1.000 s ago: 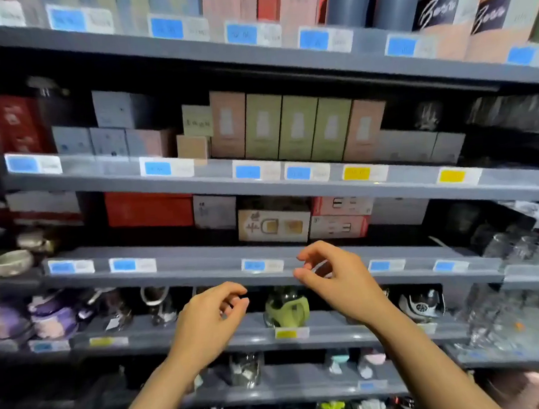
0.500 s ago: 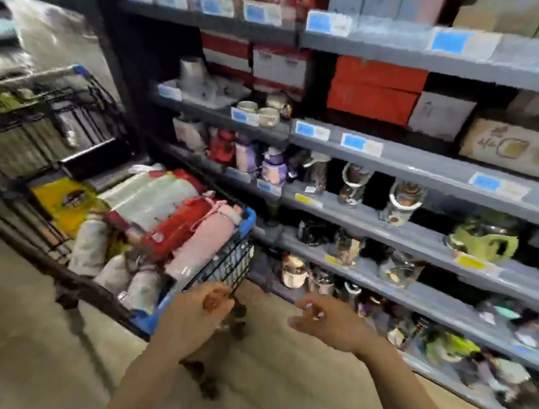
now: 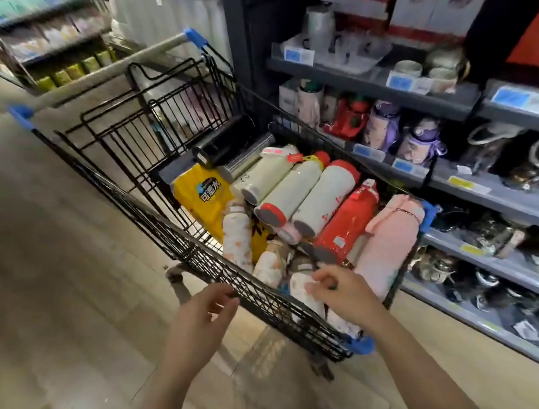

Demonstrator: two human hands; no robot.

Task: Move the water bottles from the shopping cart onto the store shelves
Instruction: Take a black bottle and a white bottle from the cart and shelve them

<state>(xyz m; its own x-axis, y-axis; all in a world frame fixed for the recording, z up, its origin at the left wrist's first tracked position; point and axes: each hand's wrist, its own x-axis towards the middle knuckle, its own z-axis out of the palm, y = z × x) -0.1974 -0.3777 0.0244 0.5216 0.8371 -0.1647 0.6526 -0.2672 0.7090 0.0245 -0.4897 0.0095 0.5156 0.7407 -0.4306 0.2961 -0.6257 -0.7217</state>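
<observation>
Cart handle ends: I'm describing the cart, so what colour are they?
Blue, on both handle ends of the shopping cart; head view.

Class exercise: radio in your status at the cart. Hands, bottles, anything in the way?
Both hands empty, left hand outside the cart, right hand over it. Bottles, red bottle included, lie piled inside. Nothing blocking.

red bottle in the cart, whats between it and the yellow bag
In the head view, two white bottles with red caps lie side by side between the red bottle and the yellow bag.
</observation>
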